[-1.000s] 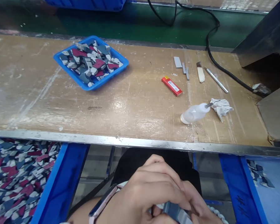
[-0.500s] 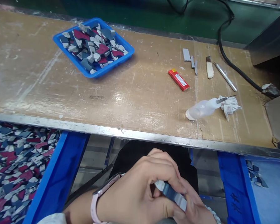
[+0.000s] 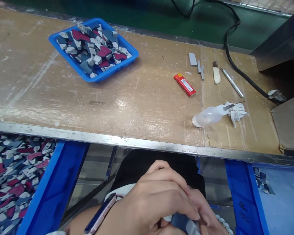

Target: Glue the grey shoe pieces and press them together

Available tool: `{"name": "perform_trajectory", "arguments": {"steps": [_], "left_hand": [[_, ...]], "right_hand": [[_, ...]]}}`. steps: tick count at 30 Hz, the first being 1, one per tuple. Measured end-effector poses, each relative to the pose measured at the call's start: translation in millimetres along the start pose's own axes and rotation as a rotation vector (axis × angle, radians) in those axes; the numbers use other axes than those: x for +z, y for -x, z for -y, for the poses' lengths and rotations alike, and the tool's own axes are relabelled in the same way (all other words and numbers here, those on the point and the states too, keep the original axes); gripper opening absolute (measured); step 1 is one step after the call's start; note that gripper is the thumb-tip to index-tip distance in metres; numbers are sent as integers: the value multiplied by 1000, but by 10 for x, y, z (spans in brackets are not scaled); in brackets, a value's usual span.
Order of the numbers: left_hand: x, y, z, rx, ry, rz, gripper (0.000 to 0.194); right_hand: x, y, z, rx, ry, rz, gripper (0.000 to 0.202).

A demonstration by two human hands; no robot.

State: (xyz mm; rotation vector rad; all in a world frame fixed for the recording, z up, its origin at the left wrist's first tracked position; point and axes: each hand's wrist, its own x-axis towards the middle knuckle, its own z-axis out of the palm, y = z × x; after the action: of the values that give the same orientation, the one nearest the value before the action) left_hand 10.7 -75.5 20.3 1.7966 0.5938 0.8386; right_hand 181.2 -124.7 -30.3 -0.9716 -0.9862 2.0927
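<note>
Low in front of my lap, my left hand (image 3: 147, 199), with a watch at its wrist, is closed around a small dark blue and pale grey moulded piece (image 3: 182, 222). Its fingers cover most of the piece, and the lower end runs toward the frame's bottom edge. My right hand (image 3: 208, 210), wearing a beaded bracelet, is pressed against the left from the other side. Its fingers close on the same piece's end and are largely hidden behind the left hand.
A blue tray (image 3: 110, 72) of similar coloured pieces stands on the workbench (image 3: 142, 107). A squeeze bottle (image 3: 208, 116), crumpled tissue (image 3: 237, 113), red box (image 3: 185, 85) and craft knife (image 3: 232, 82) lie right. Blue bins (image 3: 55, 186) flank my lap; a black cable (image 3: 247, 75) crosses the back right.
Both hands have sunk slightly, and the left has turned so its back and fingers cover more of the piece. The whole view has shifted a little.
</note>
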Motion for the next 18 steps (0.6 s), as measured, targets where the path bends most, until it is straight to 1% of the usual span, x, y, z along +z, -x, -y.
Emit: {"name": "perform_trajectory", "arguments": {"steps": [3,5,8,11,13,15,18], "left_hand": [[12,-20,35,36,16,-21,7],[8,-30,66,66,17,-27,11],[-8,-33,108,92,12,-19,21],[-23,-43,121,115,13,4,26],[-34,-60,103,136,11,11,24],[-49,-72,76,139,-5,27,21],[-68,-56,70,94,-67,66,18]], "right_hand": [[33,-5,127,-109,-40,5,51],[57,-13,199,-107,-64,-15,48],[70,-34,205,-132,-97,-64,53],[51,-43,168,-159,-74,-88,52],[32,-38,175,-161,-29,-63,48],[9,-40,212,-163,6,-34,49],[-23,-79,272,-165,25,21,53]]}}
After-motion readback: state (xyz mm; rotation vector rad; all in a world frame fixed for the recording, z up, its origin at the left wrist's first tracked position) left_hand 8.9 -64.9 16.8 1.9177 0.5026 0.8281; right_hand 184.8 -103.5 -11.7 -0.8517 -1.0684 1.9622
